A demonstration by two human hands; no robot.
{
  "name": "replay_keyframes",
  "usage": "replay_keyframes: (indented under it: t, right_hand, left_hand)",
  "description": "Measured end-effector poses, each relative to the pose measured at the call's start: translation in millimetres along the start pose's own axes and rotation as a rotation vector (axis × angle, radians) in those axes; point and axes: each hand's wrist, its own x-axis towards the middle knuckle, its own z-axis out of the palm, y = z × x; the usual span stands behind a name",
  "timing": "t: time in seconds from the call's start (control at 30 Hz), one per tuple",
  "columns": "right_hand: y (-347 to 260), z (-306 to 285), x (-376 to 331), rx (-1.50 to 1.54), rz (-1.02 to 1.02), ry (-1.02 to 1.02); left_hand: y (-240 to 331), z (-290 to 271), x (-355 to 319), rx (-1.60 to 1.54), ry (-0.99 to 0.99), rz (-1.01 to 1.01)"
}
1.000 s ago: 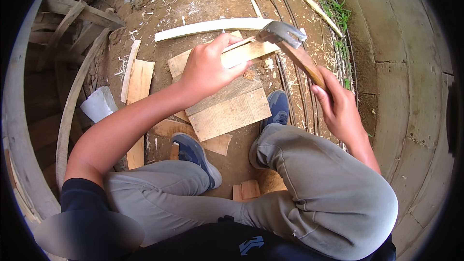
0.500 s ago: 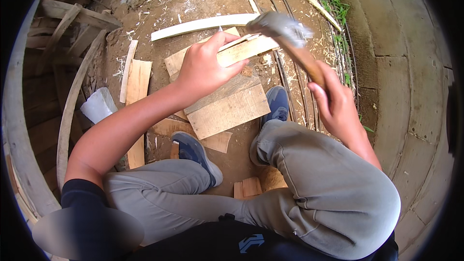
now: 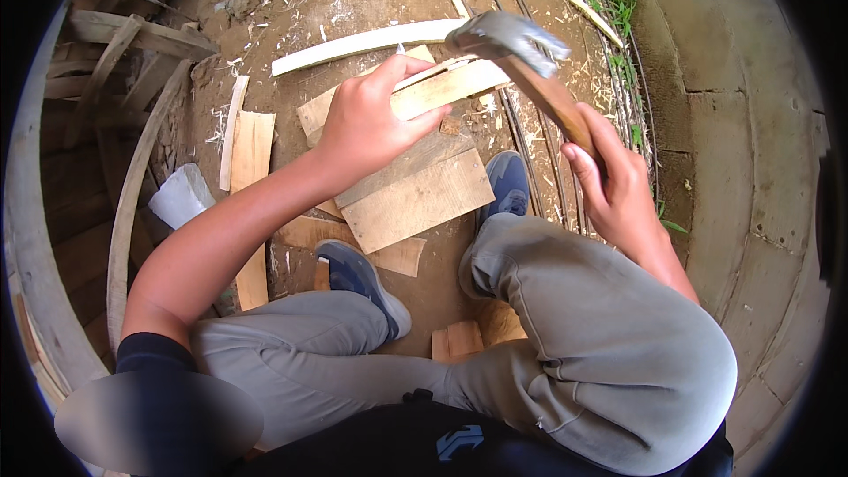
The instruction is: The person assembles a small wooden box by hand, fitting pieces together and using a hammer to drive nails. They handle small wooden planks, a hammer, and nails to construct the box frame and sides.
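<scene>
My left hand [image 3: 364,122] is closed on a short piece of wood [image 3: 458,88], thumb on the near side and fingers over the far side. A thin split strip lies along the piece's upper edge. My right hand [image 3: 618,181] grips the wooden handle of a claw hammer [image 3: 549,99]. The metal head is over the right end of the wood piece and hides it; whether they touch I cannot tell. Below my left hand, flat boards [image 3: 420,200] lie stacked on the ground. Just beyond it is a long pale curved-looking strip of wood [image 3: 371,42].
Both my shoes [image 3: 355,281] stand by the boards. More planks [image 3: 253,146] and a whitish block [image 3: 181,194] lie at left, beside a wooden frame [image 3: 146,185]. Thin dark rods [image 3: 517,128] run along the right, near grass and a paved edge [image 3: 738,150]. Wood shavings litter the soil.
The hammer head has shifted slightly upward and shows less blur. My left hand keeps its hold on the wood piece, almost in the same place.
</scene>
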Motion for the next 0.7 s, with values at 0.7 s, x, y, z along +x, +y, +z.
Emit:
replay_keyframes:
  t: [0.7]
  right_hand:
    - [-3.8,-5.1,2.3,-0.031,0.105,-0.127]
  left_hand:
    - [1.3,1.2,3.0,0.071,0.042,0.086]
